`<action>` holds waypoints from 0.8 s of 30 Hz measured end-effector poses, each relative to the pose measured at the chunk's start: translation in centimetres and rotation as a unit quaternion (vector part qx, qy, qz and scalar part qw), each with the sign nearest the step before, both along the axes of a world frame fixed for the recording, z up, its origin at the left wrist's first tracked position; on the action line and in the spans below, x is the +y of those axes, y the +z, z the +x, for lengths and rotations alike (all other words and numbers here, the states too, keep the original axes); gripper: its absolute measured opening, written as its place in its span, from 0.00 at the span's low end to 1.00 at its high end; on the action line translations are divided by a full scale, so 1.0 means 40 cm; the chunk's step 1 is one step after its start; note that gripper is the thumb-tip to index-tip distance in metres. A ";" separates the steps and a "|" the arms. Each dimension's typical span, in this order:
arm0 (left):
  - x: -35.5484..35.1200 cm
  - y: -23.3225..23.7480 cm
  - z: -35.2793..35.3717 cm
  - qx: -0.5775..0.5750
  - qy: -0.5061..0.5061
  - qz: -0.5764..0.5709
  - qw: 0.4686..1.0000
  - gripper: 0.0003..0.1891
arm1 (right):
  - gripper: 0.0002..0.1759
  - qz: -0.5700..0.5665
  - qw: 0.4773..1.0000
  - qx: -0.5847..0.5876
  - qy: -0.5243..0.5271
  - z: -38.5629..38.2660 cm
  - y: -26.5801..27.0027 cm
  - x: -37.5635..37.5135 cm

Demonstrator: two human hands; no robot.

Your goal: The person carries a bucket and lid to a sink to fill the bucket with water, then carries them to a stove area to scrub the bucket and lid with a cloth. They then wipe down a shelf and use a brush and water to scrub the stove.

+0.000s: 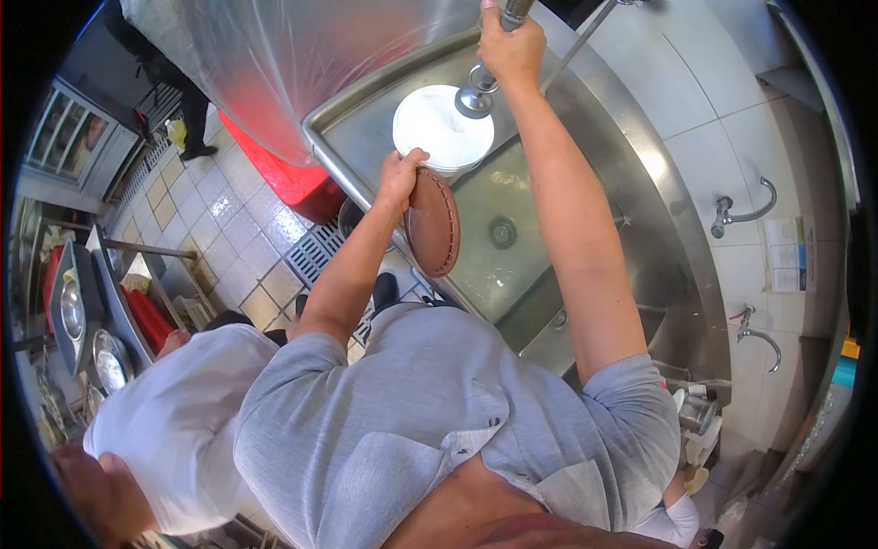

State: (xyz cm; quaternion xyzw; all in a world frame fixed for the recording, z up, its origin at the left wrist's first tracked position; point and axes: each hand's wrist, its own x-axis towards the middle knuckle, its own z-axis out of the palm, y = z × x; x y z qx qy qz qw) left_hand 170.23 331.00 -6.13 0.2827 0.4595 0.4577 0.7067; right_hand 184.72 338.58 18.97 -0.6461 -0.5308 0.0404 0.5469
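Note:
My right hand (512, 50) is wrapped round the grey handle of a spray nozzle (476, 99). Its metal head points down over a round white tub (439, 137) at the far end of the steel sink (540, 293). My left hand (401, 176) is closed on the upper end of a brown oval dish-like piece (433, 227). Dark stitch-like dashes run along the edge of this piece, and it is tilted steeply above the sink's near side. The left thumb comes close to the tub's rim; whether it touches cannot be made out.
Clear plastic sheeting (247, 55) hangs beyond the sink, over a red bin (283, 174). A person in white (183, 421) is close on my left. Wall taps (745, 209) stick out at right. A floor grate (315, 256) lies among the tiles.

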 end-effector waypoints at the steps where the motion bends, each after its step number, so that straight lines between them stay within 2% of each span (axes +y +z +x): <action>1: -0.001 0.003 0.000 -0.002 0.002 -0.001 1.000 0.21 | 0.26 0.004 1.000 -0.001 0.003 0.001 0.000 0.000; 4: 0.000 -0.003 0.001 -0.005 0.006 0.008 1.000 0.23 | 0.26 0.002 1.000 0.005 0.009 -0.001 0.004 -0.008; 16: -0.002 0.003 0.000 -0.012 0.000 0.000 1.000 0.19 | 0.26 -0.009 1.000 0.012 0.003 0.011 0.006 -0.009; 24: -0.004 0.013 -0.003 -0.006 -0.001 0.003 1.000 0.21 | 0.28 -0.010 1.000 0.005 -0.007 0.011 -0.001 0.000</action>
